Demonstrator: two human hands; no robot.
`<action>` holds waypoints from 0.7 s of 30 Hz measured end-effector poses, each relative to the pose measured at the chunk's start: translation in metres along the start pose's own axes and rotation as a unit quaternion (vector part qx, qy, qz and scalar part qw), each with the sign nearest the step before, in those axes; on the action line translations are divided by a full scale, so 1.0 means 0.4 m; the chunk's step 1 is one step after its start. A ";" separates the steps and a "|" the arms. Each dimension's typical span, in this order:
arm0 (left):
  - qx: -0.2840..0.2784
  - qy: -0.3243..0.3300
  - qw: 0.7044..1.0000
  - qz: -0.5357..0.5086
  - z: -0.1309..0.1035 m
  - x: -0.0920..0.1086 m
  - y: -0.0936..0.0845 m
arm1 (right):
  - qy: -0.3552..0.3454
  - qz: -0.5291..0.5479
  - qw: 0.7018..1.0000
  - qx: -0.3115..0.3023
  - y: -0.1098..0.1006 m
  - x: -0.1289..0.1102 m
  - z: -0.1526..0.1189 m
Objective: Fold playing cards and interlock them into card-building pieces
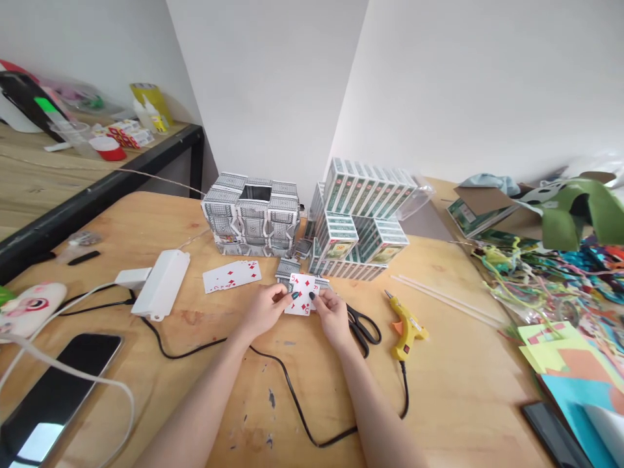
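My left hand [283, 300] and right hand [324, 305] pinch the five-of-diamonds card [299, 294] by its sides, with scissors [363, 326] just beside my right hand

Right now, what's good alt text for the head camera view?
Left hand and right hand hold white playing cards with red diamonds over a wooden table. Behind stand a grey patterned card structure and stacked green-and-white boxes; a yellow glue gun lies right.

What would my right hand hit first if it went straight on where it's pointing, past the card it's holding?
Beyond the five of diamonds, your right hand would probably meet the grey-patterned folded cards first, though depth is hard to judge here.
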State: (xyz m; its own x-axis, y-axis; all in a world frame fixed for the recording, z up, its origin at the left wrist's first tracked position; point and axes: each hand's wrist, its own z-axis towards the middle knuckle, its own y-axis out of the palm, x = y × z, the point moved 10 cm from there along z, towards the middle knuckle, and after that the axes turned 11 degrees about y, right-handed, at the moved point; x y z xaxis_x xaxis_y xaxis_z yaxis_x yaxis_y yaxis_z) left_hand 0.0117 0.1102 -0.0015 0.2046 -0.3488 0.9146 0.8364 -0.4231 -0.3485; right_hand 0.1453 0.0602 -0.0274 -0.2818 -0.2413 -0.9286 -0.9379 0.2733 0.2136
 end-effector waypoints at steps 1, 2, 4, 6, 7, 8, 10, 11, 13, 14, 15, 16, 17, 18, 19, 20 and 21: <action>0.009 -0.001 1.000 -0.001 0.001 -0.002 -0.002 | -0.001 -0.012 1.000 0.005 -0.002 -0.002 -0.001; 0.018 -0.003 1.000 -0.007 0.001 -0.005 -0.004 | -0.001 -0.023 1.000 0.005 -0.001 -0.005 -0.003; 0.033 -0.010 0.999 -0.023 0.001 -0.012 -0.008 | 0.005 -0.042 0.999 -0.019 0.013 -0.007 -0.009; 0.037 -0.016 0.999 -0.029 0.000 -0.015 -0.010 | 0.013 -0.044 0.998 -0.049 0.032 -0.008 -0.018; 0.033 -0.015 0.999 -0.025 0.000 -0.014 -0.008 | 0.012 -0.040 0.998 -0.053 0.036 -0.010 -0.021; 0.022 -0.011 1.000 -0.016 -0.001 -0.010 -0.003 | 0.007 -0.037 0.998 -0.048 0.036 -0.013 -0.024; -0.010 0.003 1.000 0.009 -0.003 0.004 0.014 | -0.013 -0.049 0.999 -0.015 0.026 -0.020 -0.027; -0.024 0.010 0.999 0.024 -0.005 0.011 0.022 | -0.024 -0.069 0.997 0.004 0.021 -0.024 -0.028; -0.031 0.018 0.998 0.046 -0.007 0.021 0.029 | -0.042 -0.117 0.992 0.029 0.016 -0.028 -0.028; -0.026 0.018 0.998 0.051 -0.007 0.024 0.027 | -0.048 -0.135 0.989 0.033 0.017 -0.029 -0.028; -0.017 0.016 0.998 0.051 -0.006 0.024 0.023 | -0.051 -0.145 0.988 0.034 0.018 -0.029 -0.028; -0.006 0.012 0.999 0.047 -0.004 0.023 0.018 | -0.051 -0.147 0.987 0.033 0.019 -0.027 -0.028; 0.003 0.006 0.999 0.040 -0.002 0.019 0.012 | -0.050 -0.143 0.988 0.034 0.017 -0.026 -0.028; 0.011 -0.002 0.999 0.031 0.000 0.013 0.007 | -0.049 -0.137 0.989 0.039 0.014 -0.024 -0.029; 0.015 -0.012 1.000 0.022 0.001 0.006 0.003 | -0.047 -0.130 0.989 0.046 0.009 -0.023 -0.031; 0.015 -0.022 1.000 0.013 0.002 -0.002 0.001 | -0.046 -0.122 0.990 0.054 0.005 -0.021 -0.032; 0.013 -0.031 0.999 0.003 0.002 -0.009 0.001 | -0.043 -0.112 0.991 0.058 0.001 -0.018 -0.033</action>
State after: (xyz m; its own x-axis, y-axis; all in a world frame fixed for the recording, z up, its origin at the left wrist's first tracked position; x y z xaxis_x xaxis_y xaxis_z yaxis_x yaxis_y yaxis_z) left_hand 0.0116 0.1118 -0.0049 0.2390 -0.2986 0.9240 0.8477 -0.4000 -0.3485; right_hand 0.1444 0.0496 -0.0165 -0.0451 -0.2285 -0.9725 -0.9444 0.3273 -0.0331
